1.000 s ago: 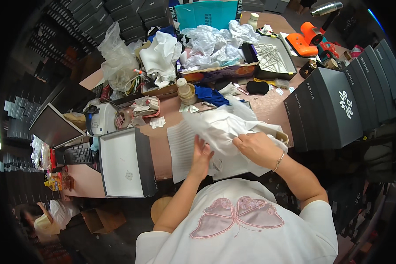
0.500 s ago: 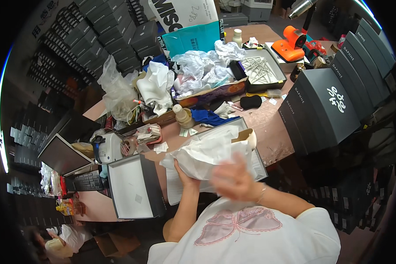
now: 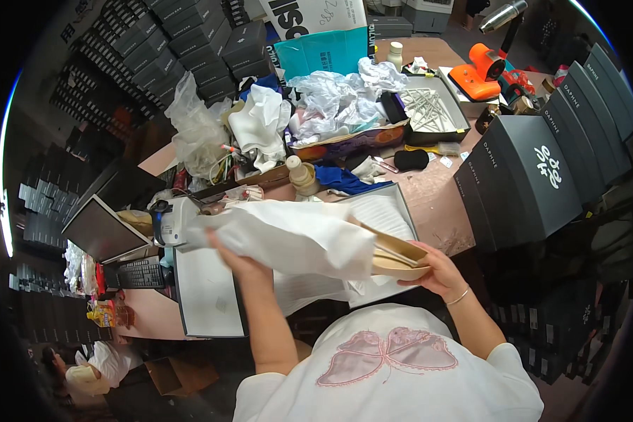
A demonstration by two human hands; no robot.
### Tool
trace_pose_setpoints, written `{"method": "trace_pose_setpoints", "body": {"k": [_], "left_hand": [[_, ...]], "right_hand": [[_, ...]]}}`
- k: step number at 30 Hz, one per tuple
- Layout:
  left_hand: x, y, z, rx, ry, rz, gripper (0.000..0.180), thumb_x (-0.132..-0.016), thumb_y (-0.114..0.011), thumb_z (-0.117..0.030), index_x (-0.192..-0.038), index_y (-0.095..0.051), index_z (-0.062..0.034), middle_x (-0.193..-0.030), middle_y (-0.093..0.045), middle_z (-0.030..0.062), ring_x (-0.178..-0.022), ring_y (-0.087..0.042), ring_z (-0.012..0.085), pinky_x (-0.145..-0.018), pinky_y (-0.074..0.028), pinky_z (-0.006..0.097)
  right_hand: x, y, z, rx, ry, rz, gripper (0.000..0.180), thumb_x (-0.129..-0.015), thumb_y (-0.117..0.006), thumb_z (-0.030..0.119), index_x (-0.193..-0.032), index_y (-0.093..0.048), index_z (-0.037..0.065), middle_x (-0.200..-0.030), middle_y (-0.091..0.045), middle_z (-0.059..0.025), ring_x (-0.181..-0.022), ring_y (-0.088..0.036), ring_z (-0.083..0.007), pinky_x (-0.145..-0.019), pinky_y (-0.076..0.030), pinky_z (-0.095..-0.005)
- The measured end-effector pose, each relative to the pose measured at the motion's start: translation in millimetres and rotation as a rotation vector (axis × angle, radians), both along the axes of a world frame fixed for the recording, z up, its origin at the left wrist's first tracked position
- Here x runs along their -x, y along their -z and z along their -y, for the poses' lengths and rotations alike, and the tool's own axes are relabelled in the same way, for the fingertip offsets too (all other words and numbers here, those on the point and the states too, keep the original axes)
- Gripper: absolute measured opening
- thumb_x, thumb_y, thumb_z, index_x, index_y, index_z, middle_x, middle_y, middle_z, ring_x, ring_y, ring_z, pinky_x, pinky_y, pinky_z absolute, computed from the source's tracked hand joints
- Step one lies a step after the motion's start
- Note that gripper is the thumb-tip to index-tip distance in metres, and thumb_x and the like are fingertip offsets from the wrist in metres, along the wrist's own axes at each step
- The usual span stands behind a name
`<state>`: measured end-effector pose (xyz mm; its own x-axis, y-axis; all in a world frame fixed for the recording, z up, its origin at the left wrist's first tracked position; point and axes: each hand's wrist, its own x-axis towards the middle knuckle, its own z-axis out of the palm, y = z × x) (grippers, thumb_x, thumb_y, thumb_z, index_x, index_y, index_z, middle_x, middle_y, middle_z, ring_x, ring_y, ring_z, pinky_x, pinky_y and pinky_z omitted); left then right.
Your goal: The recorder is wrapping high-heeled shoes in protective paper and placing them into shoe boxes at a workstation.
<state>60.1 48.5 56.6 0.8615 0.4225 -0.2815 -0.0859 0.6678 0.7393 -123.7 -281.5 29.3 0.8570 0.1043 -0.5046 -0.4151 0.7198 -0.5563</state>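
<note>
Left hand (image 3: 238, 261): raised over the worktop (image 3: 436, 204), fingers closed under the near edge of a white tissue-paper wrap (image 3: 288, 235), holding it up from below. Right hand (image 3: 439, 271): closed around the heel end of a beige shoe (image 3: 397, 259), thumb side hidden, bangle at the wrist.

Items, largest first:

1. Row of black shoe boxes (image 3: 534, 176), standing on end along the right edge of worktop; stiff, untouched.
2. Open box (image 3: 373, 218) lined with white ribbed paper, lying flat directly beneath both hands; separate lid (image 3: 207, 292) beside it on the left.
3. White tissue-paper wrap, held in the air between both hands, draped over most of the shoe. Judged very light, limp, easily torn and creased; best gripped at a folded edge or supported from under, as at present, not pinched at a single thin corner.
4. Beige shoe, sole and rim showing at the right end of the wrap, tilted, above the open box. Judged light but rigid in the sole, smooth finish likely to slide inside loose paper; firm hold at heel or sole advised, upper spared from squeezing.
5. Crumpled clear and white plastic wrappings (image 3: 330, 105), heaped at the far side of worktop.
6. Orange tool (image 3: 478, 74), far right corner.
7. Small cream bottle (image 3: 301, 174), upright, just beyond the open box.
</note>
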Motion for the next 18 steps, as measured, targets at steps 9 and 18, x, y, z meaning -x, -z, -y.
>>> {"method": "trace_pose_setpoints", "body": {"k": [9, 18], "left_hand": [[64, 93, -58, -1.182, 0.668, 0.111, 0.077, -0.075, -0.074, -0.047, -0.13, -0.047, 0.0012, -0.123, -0.055, 0.0185, -0.115, -0.054, 0.0275, -0.099, -0.041, 0.044], [106, 74, 93, 0.39, 0.753, -0.1, 0.085, -0.081, -0.056, -0.065, -0.137, -0.038, -0.0035, -0.129, -0.05, 0.0154, -0.119, -0.05, 0.0311, -0.105, -0.038, 0.046]], "right_hand": [[4, 8, -12, 0.251, 0.242, 0.007, 0.043, -0.086, -0.039, 0.002, -0.13, -0.041, 0.004, -0.122, -0.052, -0.0144, -0.106, -0.06, -0.0261, -0.079, -0.059, -0.0455], [-2, 13, -69, 0.933, -0.372, 0.439, 0.033, -0.089, -0.054, 0.013, -0.121, -0.049, 0.004, -0.109, -0.056, -0.0125, -0.103, -0.059, -0.0248, -0.081, -0.052, -0.0388]]}}
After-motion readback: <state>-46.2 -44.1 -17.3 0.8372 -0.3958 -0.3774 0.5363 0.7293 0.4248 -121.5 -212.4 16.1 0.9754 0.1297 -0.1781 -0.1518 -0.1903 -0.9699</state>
